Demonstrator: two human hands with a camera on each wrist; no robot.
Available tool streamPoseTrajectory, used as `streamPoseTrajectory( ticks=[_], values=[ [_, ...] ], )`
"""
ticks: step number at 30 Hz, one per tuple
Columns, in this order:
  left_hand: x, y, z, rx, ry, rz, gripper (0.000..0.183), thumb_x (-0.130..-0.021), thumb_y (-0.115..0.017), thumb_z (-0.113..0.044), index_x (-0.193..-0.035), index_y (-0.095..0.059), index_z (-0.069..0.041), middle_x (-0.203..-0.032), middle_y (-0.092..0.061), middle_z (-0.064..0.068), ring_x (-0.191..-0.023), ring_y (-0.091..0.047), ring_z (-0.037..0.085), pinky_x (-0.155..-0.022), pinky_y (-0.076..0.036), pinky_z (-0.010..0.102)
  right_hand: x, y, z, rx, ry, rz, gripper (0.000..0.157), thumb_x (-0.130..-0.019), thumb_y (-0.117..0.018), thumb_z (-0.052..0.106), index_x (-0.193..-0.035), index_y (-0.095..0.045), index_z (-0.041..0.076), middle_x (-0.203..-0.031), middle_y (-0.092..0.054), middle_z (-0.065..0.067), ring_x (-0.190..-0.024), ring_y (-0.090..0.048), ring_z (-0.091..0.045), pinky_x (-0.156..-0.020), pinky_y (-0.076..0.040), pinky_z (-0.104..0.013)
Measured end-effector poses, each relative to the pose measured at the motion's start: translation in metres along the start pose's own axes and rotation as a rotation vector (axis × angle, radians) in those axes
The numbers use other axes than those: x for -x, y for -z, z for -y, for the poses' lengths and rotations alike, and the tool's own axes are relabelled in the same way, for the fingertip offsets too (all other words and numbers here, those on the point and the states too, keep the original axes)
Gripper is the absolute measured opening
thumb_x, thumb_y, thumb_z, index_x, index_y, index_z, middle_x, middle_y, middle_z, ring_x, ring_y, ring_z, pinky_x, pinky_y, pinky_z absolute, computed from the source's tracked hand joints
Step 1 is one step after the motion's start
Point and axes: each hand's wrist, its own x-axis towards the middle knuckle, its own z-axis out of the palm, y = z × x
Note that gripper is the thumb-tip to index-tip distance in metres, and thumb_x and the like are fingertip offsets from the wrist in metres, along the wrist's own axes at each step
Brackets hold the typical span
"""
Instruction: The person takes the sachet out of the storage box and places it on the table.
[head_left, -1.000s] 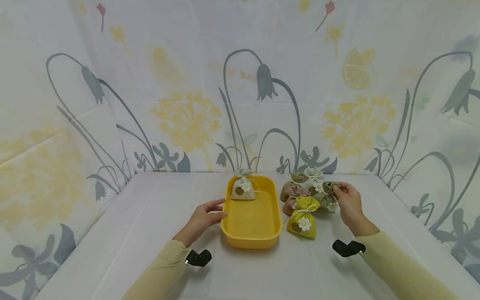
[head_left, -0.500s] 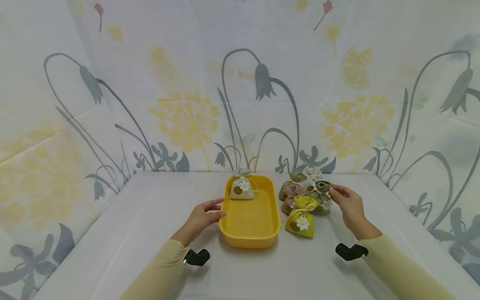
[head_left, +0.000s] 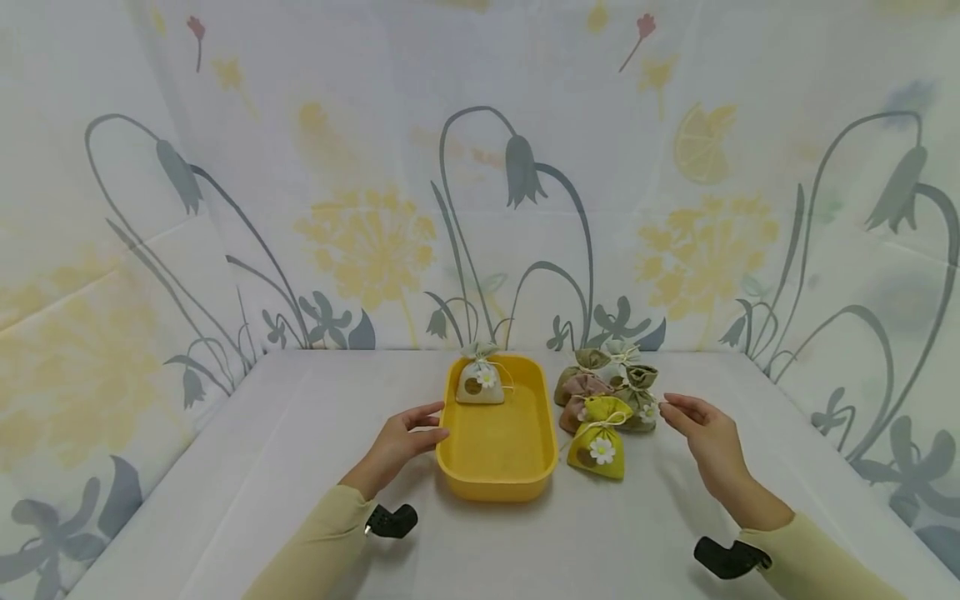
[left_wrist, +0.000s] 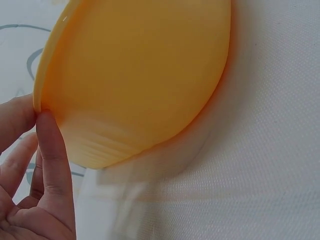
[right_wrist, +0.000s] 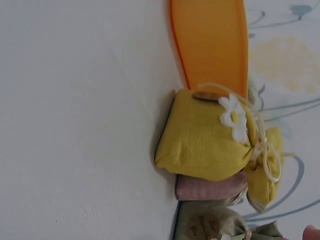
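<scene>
A yellow plastic tray (head_left: 497,488) stands on the white cloth, with a pale drawstring pouch (head_left: 480,387) bearing a white flower at its far end. Fingertips of my left hand (head_left: 397,443) touch the tray's left rim; in the left wrist view the thumb (left_wrist: 52,150) lies against the outer wall. My right hand (head_left: 708,437) is just right of a clump of drawstring pouches, holding nothing. Nearest it is an olive-brown pouch (head_left: 637,408). At the clump's front sits a yellow-green pouch (head_left: 596,452), and a pink pouch (right_wrist: 210,186) shows behind it.
Behind the front pouches are another brown pouch (head_left: 567,382) and a pale one (head_left: 622,353), partly hidden. A flower-printed cloth (head_left: 375,208) hangs at the back and sides. Black wrist cameras (head_left: 393,521) hang below both sleeves.
My right hand has let go of the olive-brown pouch's gathered top and drawn back to the right and nearer me. The left hand keeps its place at the tray's rim.
</scene>
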Motion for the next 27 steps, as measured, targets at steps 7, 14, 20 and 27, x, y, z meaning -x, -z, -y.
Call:
streamPoseTrajectory(
  ticks=[7, 14, 20, 27],
  values=[
    [-0.003, 0.001, 0.003, 0.003, 0.000, -0.006, 0.052, -0.084, -0.069, -0.010, -0.133, -0.051, -0.005, -0.116, -0.055, 0.014, -0.094, -0.059, 0.020, -0.083, -0.052, 0.035, 0.018, -0.005, 0.007, -0.041, 0.017, 0.036, 0.048, -0.091, -0.061, 0.030, -0.126, -0.050, -0.002, -0.100, -0.062, 0.013, -0.090, -0.057, 0.001, -0.080, -0.046, -0.013],
    [0.000, 0.000, 0.001, 0.014, -0.003, -0.005, 0.053, -0.083, -0.071, -0.011, -0.133, -0.052, -0.005, -0.115, -0.055, 0.013, -0.093, -0.059, 0.019, -0.082, -0.053, 0.035, 0.031, -0.014, 0.012, -0.100, 0.055, 0.057, 0.037, -0.089, -0.064, 0.027, -0.118, -0.057, 0.003, -0.097, -0.063, 0.017, -0.091, -0.059, -0.001, -0.079, -0.047, -0.012],
    [-0.001, -0.001, 0.003, 0.014, 0.002, -0.006, 0.055, -0.082, -0.072, -0.013, -0.133, -0.052, -0.005, -0.115, -0.055, 0.013, -0.093, -0.059, 0.019, -0.082, -0.053, 0.035, 0.038, -0.023, 0.014, -0.086, 0.072, 0.062, 0.041, -0.090, -0.063, 0.025, -0.119, -0.056, -0.002, -0.099, -0.063, 0.012, -0.094, -0.058, -0.004, -0.080, -0.047, -0.013],
    [-0.003, 0.000, 0.004, 0.009, -0.002, 0.002, 0.053, -0.084, -0.069, -0.009, -0.133, -0.050, -0.003, -0.115, -0.055, 0.014, -0.095, -0.059, 0.021, -0.082, -0.052, 0.035, 0.041, -0.038, 0.020, -0.068, 0.065, 0.065, 0.046, -0.091, -0.062, 0.023, -0.123, -0.051, -0.008, -0.109, -0.062, -0.001, -0.095, -0.058, -0.004, -0.081, -0.046, -0.013]
  ],
)
